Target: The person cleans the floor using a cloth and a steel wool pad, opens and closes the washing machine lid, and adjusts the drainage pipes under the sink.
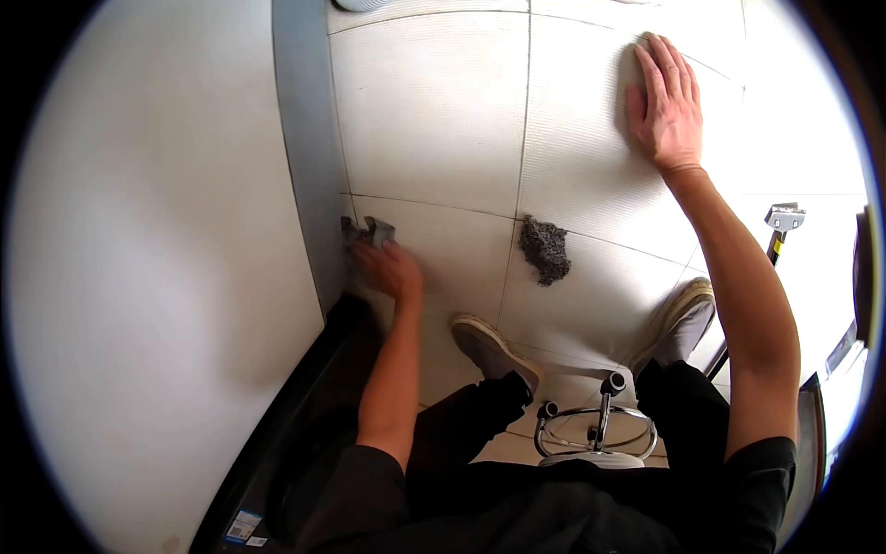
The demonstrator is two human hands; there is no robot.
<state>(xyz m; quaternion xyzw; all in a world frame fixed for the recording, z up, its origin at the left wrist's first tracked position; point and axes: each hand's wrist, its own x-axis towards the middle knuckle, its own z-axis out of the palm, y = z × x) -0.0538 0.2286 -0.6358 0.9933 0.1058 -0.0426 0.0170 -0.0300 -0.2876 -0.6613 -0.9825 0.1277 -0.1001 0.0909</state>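
Left hand (389,268): fingers reach to a crumpled gray cloth (377,231), low at the foot of the gray side panel (309,157). We find the fingertips blurred and partly lost against the cloth; it looks like cloth, though we would not swear to it. Whether the fingers clamp it or only press on it, we cannot tell.

Right hand (672,120): palm down on the tiled floor (434,102), farther forward than the left, fingers extended and lying close alongside one another, thumb apart from them. We see nothing gripped there.

Between the hands, nearer to us than the right one, we note a dark fibrous clump (545,250) lying on the tiles beside a grout line, touched by neither hand. The gray cloth is well to its left.

Outward to the right, beyond the right forearm, we record a tool with a metal head (785,217) and a dark handle with a yellow mark. To the left, a broad pale surface (157,203) adjoins the gray side panel; a blue-and-white label (245,525) sits on the dark part near the lower edge.

Closest to us: left shoe (494,351) and right shoe (685,323) planted apart, a chrome wheeled base (600,425) between the dark trouser legs (471,415).
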